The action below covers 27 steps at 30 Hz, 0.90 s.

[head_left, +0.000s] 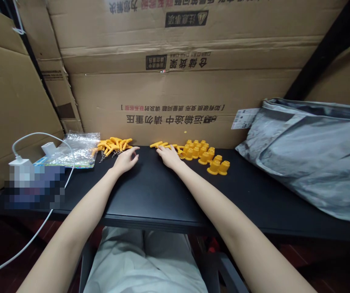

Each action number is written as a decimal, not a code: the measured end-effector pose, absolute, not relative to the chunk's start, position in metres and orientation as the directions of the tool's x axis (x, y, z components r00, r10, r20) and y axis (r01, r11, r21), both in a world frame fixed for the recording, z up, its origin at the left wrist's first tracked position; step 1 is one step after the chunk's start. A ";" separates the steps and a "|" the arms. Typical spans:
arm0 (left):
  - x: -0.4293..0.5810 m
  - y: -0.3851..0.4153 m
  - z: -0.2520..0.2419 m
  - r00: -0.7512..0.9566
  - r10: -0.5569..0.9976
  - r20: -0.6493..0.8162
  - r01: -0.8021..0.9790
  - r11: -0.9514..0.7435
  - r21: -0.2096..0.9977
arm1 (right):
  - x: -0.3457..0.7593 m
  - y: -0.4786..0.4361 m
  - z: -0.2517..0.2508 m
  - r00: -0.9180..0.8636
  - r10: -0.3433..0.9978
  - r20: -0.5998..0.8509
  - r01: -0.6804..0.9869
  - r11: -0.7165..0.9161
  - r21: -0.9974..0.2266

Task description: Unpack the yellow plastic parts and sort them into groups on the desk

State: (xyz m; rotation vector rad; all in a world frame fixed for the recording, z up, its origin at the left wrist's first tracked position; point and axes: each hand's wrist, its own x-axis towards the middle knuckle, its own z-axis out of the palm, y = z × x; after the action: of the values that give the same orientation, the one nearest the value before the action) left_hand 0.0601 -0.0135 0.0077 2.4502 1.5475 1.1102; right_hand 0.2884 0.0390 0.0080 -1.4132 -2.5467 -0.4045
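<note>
My left hand is just right of a pile of yellow T-shaped handles with thin metal spirals; its thumb and forefinger are apart and nothing shows between them. Farther right, my right hand reaches to a smaller group of yellow handles at the back of the black table. Its fingertips touch or lie very near them, and whether they grip one cannot be made out. Several yellow cup-like pieces stand in rows to the right of that hand.
A grey fabric bag lies at the right. On the left are clear plastic packaging, a white charger with its cable, and a blurred-out item. A cardboard wall rises behind the table.
</note>
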 end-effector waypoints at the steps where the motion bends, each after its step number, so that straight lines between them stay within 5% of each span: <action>1: 0.060 -0.014 0.008 0.249 0.801 0.545 0.772 -0.503 0.388 | 0.288 0.041 0.007 -0.516 0.806 0.290 0.855 0.504 0.121; 12: 0.061 -0.015 0.009 0.241 0.817 0.524 0.769 -0.490 0.410 | 0.289 0.048 -0.004 -0.462 0.859 0.223 0.874 0.483 -0.052; 17: 0.061 -0.014 0.008 0.233 0.812 0.535 0.771 -0.489 0.407 | 0.301 0.047 0.012 -0.413 0.848 0.331 0.874 0.472 -0.118; 22: 0.061 -0.012 0.007 0.227 0.807 0.545 0.769 -0.492 0.408 | 0.337 0.046 0.032 -0.148 0.892 0.426 0.943 0.258 -0.212; 27: 0.061 -0.011 0.006 0.229 0.804 0.550 0.772 -0.494 0.400 | 0.367 0.035 0.026 -0.006 0.943 0.332 0.983 0.066 -0.168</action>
State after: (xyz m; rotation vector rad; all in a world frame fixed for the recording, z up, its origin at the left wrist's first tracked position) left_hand 0.0607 -0.0108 0.0056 2.4283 1.5576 1.1298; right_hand 0.3671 0.0350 0.0255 -1.9232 -1.9966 -0.1571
